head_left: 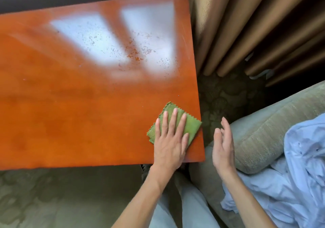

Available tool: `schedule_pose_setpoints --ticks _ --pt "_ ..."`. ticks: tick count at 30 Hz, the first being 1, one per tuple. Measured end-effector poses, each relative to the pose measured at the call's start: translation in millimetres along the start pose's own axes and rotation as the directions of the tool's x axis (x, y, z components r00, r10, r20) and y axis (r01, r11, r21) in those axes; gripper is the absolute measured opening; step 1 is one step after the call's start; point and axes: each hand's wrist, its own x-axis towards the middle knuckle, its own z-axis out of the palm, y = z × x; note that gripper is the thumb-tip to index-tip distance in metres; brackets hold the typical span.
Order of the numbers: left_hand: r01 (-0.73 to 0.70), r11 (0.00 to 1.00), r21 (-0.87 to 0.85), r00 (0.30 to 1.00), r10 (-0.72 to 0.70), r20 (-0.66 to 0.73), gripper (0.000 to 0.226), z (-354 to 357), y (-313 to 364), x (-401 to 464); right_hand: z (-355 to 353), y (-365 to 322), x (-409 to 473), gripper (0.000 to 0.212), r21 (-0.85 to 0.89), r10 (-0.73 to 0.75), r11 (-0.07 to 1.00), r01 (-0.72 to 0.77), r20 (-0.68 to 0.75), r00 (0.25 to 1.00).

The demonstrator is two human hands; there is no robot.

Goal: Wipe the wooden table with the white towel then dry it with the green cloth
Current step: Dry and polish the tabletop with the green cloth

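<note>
Pressing flat on the green cloth [190, 126], the left hand [169, 141] has fingers extended and spread, palm down, not closed around the fabric. The cloth lies at the near right corner of the wooden table [79, 95], touching its right edge. The right hand [223, 146] hovers off the table beside that corner, open and empty. A pale crumpled fabric [290, 171] rests on the sofa [267, 127].

Head camera looks steeply down, close over the table [70, 95] corner.
</note>
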Motion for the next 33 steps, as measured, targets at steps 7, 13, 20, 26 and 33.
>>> schedule_pose_setpoints --ticks 7,13,20,26,33 --pt "0.48 0.877 -0.02 0.877 -0.481 -0.009 0.063 -29 -165 -19 26 -18 32 0.049 -0.071 0.217 0.976 -0.207 0.201 0.955" --pt "0.668 0.735 -0.12 0.732 -0.677 -0.076 0.067 -54 -242 78 51 -23 57 0.076 0.007 0.346 0.936 -0.352 0.166 0.923" --pt "0.212 0.975 -0.065 0.974 -0.216 -0.069 0.067 -44 -129 194 58 -52 70 0.058 0.013 0.368 0.929 -0.37 0.076 0.927" --pt "-0.371 0.928 -0.032 0.915 0.371 0.157 0.063 -14 16 116 52 -65 71 0.047 0.247 0.436 0.886 -0.393 -0.152 0.887" --pt "-0.518 0.855 -0.008 0.844 0.513 0.155 0.072 -8 -38 38 52 -82 76 0.053 0.166 0.392 0.913 -0.373 -0.101 0.914"
